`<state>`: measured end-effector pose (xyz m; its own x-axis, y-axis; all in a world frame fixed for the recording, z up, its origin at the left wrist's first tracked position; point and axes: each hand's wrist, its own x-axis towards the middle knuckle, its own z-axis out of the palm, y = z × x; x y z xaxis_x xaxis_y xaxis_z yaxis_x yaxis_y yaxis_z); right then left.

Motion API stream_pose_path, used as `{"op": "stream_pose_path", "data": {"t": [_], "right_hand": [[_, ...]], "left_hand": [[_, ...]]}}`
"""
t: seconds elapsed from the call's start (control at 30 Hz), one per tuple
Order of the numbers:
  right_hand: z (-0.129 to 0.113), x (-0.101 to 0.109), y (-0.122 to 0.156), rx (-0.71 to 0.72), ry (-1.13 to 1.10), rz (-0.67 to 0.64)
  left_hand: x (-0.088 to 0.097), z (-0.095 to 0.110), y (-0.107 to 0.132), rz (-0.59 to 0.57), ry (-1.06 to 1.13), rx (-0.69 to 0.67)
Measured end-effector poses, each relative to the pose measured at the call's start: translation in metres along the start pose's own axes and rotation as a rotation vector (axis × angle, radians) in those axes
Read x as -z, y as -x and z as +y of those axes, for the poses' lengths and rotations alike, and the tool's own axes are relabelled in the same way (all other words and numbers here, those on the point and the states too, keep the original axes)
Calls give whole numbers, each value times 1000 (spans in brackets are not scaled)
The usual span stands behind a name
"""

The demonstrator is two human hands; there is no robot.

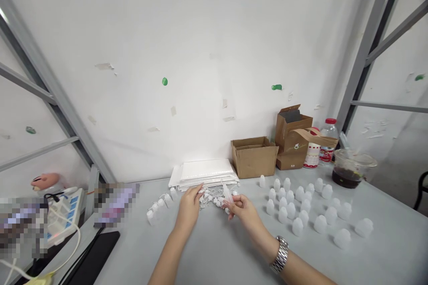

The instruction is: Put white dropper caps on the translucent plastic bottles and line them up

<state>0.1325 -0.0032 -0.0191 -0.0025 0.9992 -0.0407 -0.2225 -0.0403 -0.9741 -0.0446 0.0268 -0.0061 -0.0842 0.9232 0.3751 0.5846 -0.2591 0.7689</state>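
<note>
My right hand (241, 207) is closed on a small clear plastic bottle (228, 194), holding it upright above the grey table (214, 254). A metal watch is on that wrist. My left hand (190, 205) reaches into a heap of small white caps (211, 197) just in front of a stack of white sheets (205, 173); its fingertips pinch at the caps, and what they hold is too small to make out. A row of small bottles (160, 205) lies left of my left hand.
Several capped white bottles (307, 209) stand at the right. Two cardboard boxes (254, 156) (293, 142), a red-capped drink bottle (328, 142) and a clear cup of dark liquid (351, 169) are at the back right. A power strip (63, 216) and a black object (93, 256) lie at the left.
</note>
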Motion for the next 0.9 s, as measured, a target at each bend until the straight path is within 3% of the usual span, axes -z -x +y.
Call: {"op": "stream_pose_path", "data": {"t": [0.1, 0.23, 0.4, 0.47, 0.63, 0.8, 0.9], "right_hand": [[-2, -1, 1, -6, -20, -45], [-6, -4, 3, -26, -57, -149], [-5, -5, 3, -40, -32, -160], [-4, -5, 2, -49, -18, -152], [-1, -4, 2, -51, -3, -170], [-1, -4, 2, -37, 7, -171], [0, -4, 2, -45, 10, -162]], "left_hand": [[-1, 4, 0, 20, 280, 136], [-6, 5, 0, -46, 643, 290], [-7, -1, -1, -101, 606, 470], [-5, -4, -2, -106, 443, 403], [-3, -7, 0, 11, -60, -32], [-8, -9, 3, -101, -156, -16], [-9, -9, 2, -99, -121, 2]]}}
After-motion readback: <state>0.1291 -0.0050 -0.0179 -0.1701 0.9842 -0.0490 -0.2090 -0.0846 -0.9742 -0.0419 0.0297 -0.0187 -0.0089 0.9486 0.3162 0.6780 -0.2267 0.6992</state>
